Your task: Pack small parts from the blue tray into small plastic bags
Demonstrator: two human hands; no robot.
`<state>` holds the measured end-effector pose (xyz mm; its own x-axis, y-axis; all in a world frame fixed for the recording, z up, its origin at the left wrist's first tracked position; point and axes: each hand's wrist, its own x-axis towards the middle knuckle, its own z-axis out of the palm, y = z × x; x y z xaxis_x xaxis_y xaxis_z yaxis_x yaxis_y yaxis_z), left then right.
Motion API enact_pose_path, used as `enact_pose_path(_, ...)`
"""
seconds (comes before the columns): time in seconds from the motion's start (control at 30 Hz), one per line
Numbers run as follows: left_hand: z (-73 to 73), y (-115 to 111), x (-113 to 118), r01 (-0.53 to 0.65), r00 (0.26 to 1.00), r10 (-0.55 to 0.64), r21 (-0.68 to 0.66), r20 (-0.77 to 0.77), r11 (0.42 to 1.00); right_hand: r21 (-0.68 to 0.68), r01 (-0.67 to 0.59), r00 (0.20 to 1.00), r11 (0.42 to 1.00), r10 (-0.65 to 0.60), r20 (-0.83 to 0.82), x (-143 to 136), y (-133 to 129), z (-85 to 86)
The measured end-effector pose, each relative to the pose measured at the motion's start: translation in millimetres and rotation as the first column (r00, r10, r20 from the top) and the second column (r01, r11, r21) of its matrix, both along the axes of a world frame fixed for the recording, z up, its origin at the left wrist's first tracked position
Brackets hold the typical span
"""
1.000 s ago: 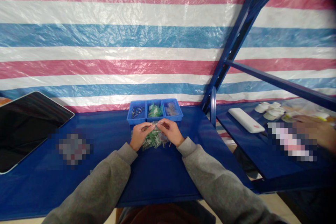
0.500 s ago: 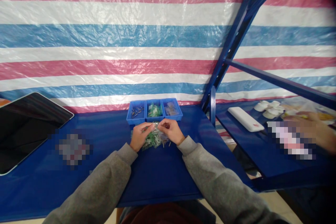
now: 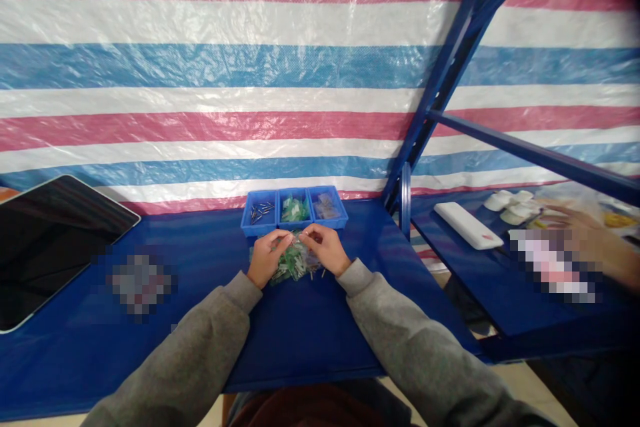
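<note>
My left hand (image 3: 267, 257) and my right hand (image 3: 327, 249) meet above a pile of small green and clear plastic packets with slim metal pieces (image 3: 295, 263). Thumb and fingers of each hand are pinched together, the fingertips nearly touching. What lies between them is too small to make out, though a bit of shiny, see-through material shows there. Just behind stands a blue bin with three compartments (image 3: 294, 226). Its left part holds thin metal pieces (image 3: 262, 212), its middle green packets (image 3: 294, 208), its right clear greyish packets (image 3: 326, 207).
To the left lie a dark-screened tablet (image 3: 55, 247) and a blurred-out item (image 3: 139, 284). A blue metal frame (image 3: 440, 73) rises at the right. Beyond it, another person's hand (image 3: 585, 240) is over a second table with a white box (image 3: 467, 225) and white rolls (image 3: 517, 208).
Both my hands stay over the pile, with only slight finger movement. Less of the shiny material shows between my fingertips. The other person's hand has shifted a little.
</note>
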<state>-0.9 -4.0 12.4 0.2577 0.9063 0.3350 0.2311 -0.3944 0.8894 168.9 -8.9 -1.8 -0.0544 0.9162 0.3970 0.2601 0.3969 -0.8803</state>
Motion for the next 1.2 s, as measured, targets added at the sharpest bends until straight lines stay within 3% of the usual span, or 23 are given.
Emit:
enact_pose_path(0.2, -1.4, 3.9, -2.3, -0.015, 1.0, 0.015, -0.007, 0.019, 1.0, 0.002, -0.02, 1.0, 1.0, 0.02, 0.003, -0.1, -0.6, -0.8)
enact_pose_path(0.43, -4.6, 5.8, 0.2, -0.105, 0.982, 0.115, -0.07, 0.152, 0.992, -0.031, -0.06, 0.996, 0.998, 0.057, -0.066, -1.9, -3.3, 1.6)
enact_pose_path(0.67, -8.5, 3.3, -1.4, -0.158, 0.987, 0.156, 0.088, 0.027, 0.984, -0.03, -0.075, 0.993, 0.997, 0.072, -0.091, -2.8, -2.3, -1.0)
enact_pose_path(0.8, -4.5, 1.0, -1.2, -0.093, 0.995, 0.099, 0.172, -0.031, 0.981, -0.037, -0.085, 0.991, 0.996, 0.08, -0.109, -3.6, -3.0, 0.3)
enact_pose_path(0.93, -3.4, 1.0, -0.6, -0.058, 0.998, 0.06, 0.142, -0.008, 0.988, -0.049, -0.083, 0.99, 0.995, 0.076, -0.117, -3.7, -3.8, 1.9)
enact_pose_path(1.2, -4.1, 2.0, -2.6, -0.123, 0.992, 0.125, 0.109, -0.011, 0.986, -0.045, -0.071, 0.992, 0.996, 0.066, -0.106, -4.4, -4.0, 1.7)
